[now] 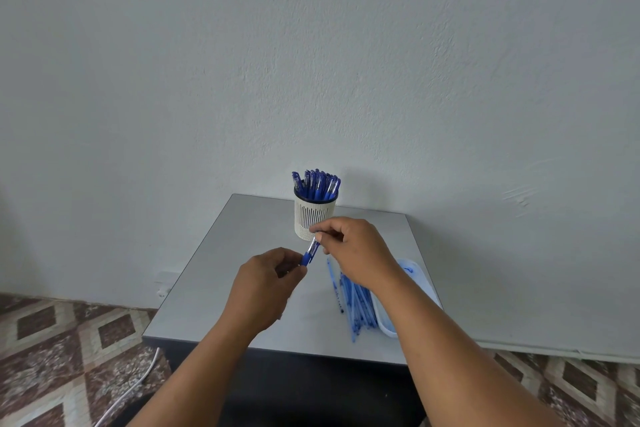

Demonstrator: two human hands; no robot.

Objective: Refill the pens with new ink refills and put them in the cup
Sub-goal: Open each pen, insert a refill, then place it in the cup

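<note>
Hands (266,282) curled round pen (310,252)

A white slotted cup (314,218) stands upright, packed with blue capped pens (317,184); just in front of it one blue pen (310,252) hangs tilted in mid-air; right of that, loose blue refills (356,305) lie fanned beside a clear tray (420,282).
</note>
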